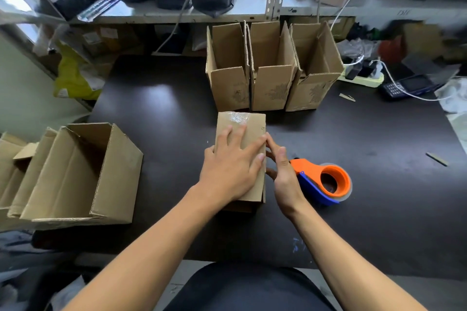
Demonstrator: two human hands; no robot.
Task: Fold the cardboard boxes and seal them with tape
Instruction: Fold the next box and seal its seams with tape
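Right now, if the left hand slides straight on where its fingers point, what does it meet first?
Probably the crinkled clear tape at the far end of the brown cardboard box under the left hand; beyond that, the upright open boxes.

The left hand [231, 161] lies flat, fingers spread, on top of a closed cardboard box [250, 129] on the dark table [161, 118]; clear tape glints at the box's far end. The right hand [284, 174] touches the box's right edge with its fingertips. Just beside it lies an orange and blue tape dispenser [326, 182]. Behind, three open boxes [271, 83] stand in a row. Another open box [83, 174] lies on its side at left.
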